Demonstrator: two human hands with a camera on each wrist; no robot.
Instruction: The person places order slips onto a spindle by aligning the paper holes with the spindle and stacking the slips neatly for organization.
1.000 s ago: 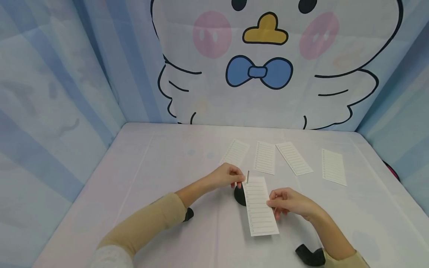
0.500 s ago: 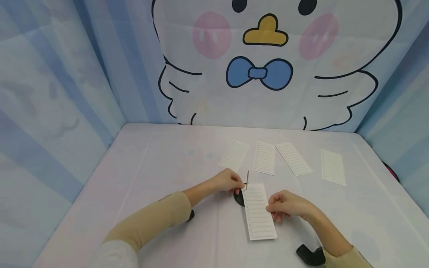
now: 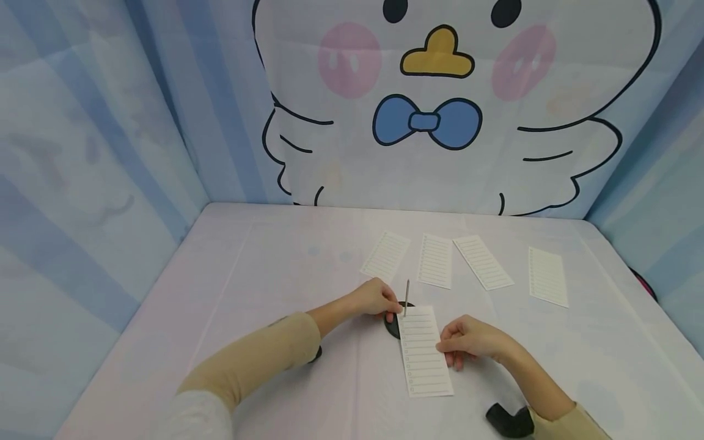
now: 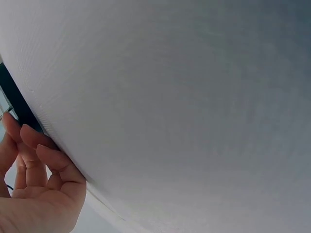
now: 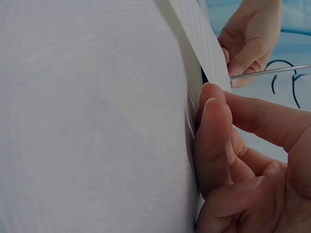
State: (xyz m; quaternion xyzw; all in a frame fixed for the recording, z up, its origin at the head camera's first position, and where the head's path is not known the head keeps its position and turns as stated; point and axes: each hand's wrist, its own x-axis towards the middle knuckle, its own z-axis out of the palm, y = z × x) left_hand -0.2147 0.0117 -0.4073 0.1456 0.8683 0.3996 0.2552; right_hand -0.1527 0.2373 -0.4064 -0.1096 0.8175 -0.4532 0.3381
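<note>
A white checklist slip point(image 3: 425, 360) with ruled lines and small boxes lies over a bill spike. The metal spike point(image 3: 407, 296) stands upright through the slip near its top left corner; its round black base point(image 3: 392, 328) is partly covered. My left hand point(image 3: 374, 297) pinches that corner beside the spike, and in the left wrist view the left hand point(image 4: 43, 179) is at the lower left. My right hand point(image 3: 470, 339) pinches the slip's right edge, lower down. In the right wrist view, the spike point(image 5: 272, 72) sticks out past the slip point(image 5: 209, 46), near the right hand's fingers point(image 5: 214, 131).
Farther back on the table point(image 3: 275, 263) lie several more checklist slips, among them a left one point(image 3: 386, 255), a slanted one point(image 3: 483, 261) and one at the far right point(image 3: 548, 276). A black wrist piece point(image 3: 510, 420) sits at my right sleeve. Printed curtains surround the table.
The slip has moved down along the spike, so more of the spike shows above it. Both hands have moved slightly down with it and keep their grip.
</note>
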